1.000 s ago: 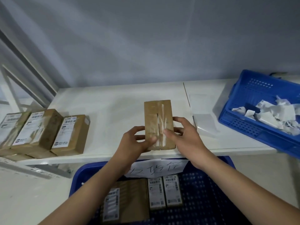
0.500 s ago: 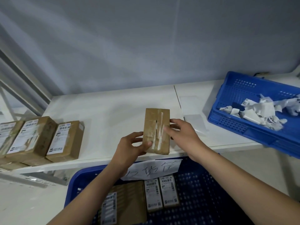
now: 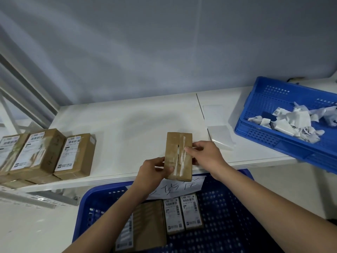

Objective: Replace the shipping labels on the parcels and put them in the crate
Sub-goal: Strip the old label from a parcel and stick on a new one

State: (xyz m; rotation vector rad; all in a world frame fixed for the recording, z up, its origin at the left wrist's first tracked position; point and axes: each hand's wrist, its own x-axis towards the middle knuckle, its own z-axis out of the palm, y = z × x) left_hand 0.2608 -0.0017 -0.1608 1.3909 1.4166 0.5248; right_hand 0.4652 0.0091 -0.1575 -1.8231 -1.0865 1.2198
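A brown parcel point(image 3: 178, 155) is held over the near edge of the white table point(image 3: 116, 136), its taped face turned upward and no shipping label seen on that face. It is gripped at its lower left edge by the left hand point(image 3: 152, 173), thumb laid on top, while the right hand point(image 3: 206, 156) holds the right edge with a fingertip pressed to the strip of clear tape. The step in hand is judged to be the relabelling of this parcel: the old label appears to be off, and a new one is not yet applied. Blank sheets point(image 3: 219, 137) lie just beside the right hand, and torn scraps are piled in the blue bin point(image 3: 269, 106) at the right. A fresh label is called for next, laid flat and square on the face, before the parcel is lowered into the crate point(image 3: 228, 212) below, where labelled parcels point(image 3: 183, 213) already lie
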